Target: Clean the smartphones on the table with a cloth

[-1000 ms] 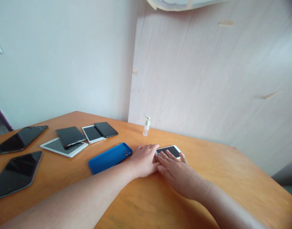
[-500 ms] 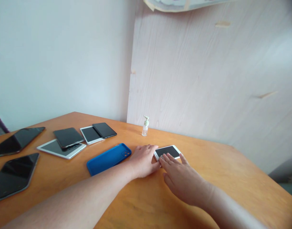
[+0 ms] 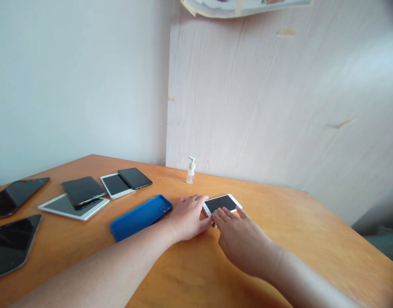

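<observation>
A white smartphone lies on the wooden table with its dark screen up. My left hand is at its left end, fingers along the edge and thumb at the near corner, gripping it against the table. My right hand reaches in from the right, its fingers stretched out and laid over the phone's near edge and lower screen. The fingertips hide part of the phone. Left of my left hand is a blue phone case, open side up, partly covered by my forearm.
A small clear pump bottle stands beyond the phone. On the left lie a black phone overlapping a white phone, a black device resting on a white tablet, and two dark tablets. A wall borders the table's far side.
The view has turned slightly, so the things appear shifted left. My right hand's thumb has drawn in closer to its fingers. Both hands stay at the phone.
</observation>
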Motion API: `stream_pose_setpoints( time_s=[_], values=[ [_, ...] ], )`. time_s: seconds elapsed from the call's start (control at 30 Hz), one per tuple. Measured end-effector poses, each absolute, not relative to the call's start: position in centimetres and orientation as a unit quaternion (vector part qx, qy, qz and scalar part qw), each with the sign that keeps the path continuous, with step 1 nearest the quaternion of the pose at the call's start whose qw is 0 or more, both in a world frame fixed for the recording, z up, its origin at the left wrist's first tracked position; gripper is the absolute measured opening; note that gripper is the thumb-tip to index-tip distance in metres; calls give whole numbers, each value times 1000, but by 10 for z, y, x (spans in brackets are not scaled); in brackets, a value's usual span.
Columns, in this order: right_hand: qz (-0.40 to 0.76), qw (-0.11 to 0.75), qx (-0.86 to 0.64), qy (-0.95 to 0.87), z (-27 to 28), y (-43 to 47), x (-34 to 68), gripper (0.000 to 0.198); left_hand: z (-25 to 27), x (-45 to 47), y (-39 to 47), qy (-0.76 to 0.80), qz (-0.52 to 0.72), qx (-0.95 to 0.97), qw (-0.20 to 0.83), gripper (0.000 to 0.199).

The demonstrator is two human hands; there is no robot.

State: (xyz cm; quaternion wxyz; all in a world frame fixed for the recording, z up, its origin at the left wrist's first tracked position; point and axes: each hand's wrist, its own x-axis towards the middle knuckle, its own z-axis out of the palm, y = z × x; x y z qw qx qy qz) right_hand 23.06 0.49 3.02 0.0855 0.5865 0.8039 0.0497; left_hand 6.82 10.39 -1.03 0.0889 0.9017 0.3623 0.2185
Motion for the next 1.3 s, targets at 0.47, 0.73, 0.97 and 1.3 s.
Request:
stream_pose_setpoints(
  time_s=[0.47, 0.73, 0.97, 1.3],
  values=[
    [48, 41, 581, 812, 29, 14, 234, 44, -10, 68, 105, 364, 222, 899, 97, 55],
    [61, 10, 693, 718, 16, 40, 266, 40, -9, 68, 105, 365, 221, 899, 99, 53],
    [13, -72, 607, 791, 16, 33, 242, 38, -8, 67, 105, 369, 218, 897, 105, 53],
    [33, -119, 685, 718, 1, 46, 260, 34, -5, 67, 102, 379, 199, 897, 113, 53]
  ],
)
